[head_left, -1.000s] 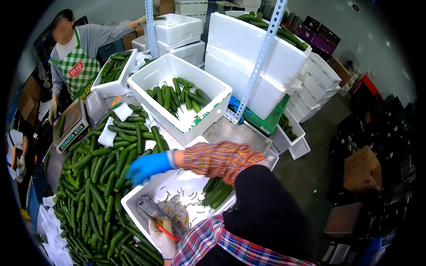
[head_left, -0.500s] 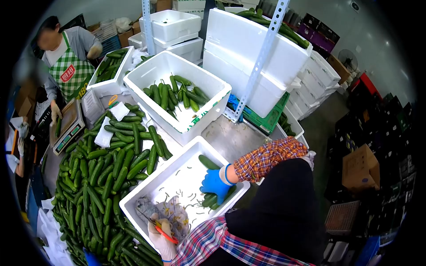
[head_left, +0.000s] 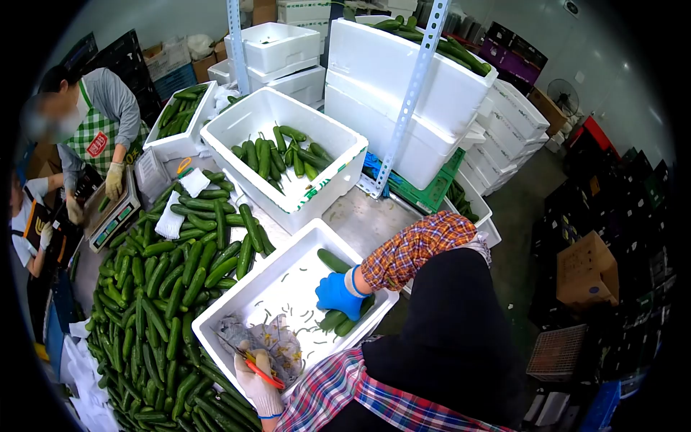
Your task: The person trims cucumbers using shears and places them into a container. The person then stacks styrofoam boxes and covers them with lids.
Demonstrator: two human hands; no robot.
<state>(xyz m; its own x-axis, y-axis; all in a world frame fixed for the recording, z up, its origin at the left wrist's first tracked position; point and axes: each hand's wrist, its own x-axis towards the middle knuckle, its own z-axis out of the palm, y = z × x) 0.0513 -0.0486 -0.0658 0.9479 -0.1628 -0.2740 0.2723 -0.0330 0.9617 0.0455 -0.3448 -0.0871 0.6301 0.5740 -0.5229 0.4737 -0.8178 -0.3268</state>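
Observation:
My left hand [head_left: 253,385], in a white glove, grips orange-handled scissors [head_left: 260,371] at the near left corner of a white foam box [head_left: 237,306]. Beside the scissors lies a crumpled greyish net bag [head_left: 284,349] with yellowish bits on it. My right hand [head_left: 340,294], in a blue glove, is down inside the box with its fingers curled over cucumbers [head_left: 333,321]; the fingertips are partly hidden. Another cucumber [head_left: 334,261] lies just beyond this hand. Small green scraps are scattered over the box floor.
A big heap of cucumbers [head_left: 162,309] covers the table on the left. A second foam box [head_left: 288,205] with cucumbers stands beyond mine, near a perforated metal post [head_left: 410,101] and stacked boxes [head_left: 389,79]. A co-worker [head_left: 104,115] stands at a scale [head_left: 115,216].
My right hand has shifted slightly within the box, its fingers more curled. The scissors stay in my left hand. The co-worker has leaned forward and lowered a raised hand to the scale.

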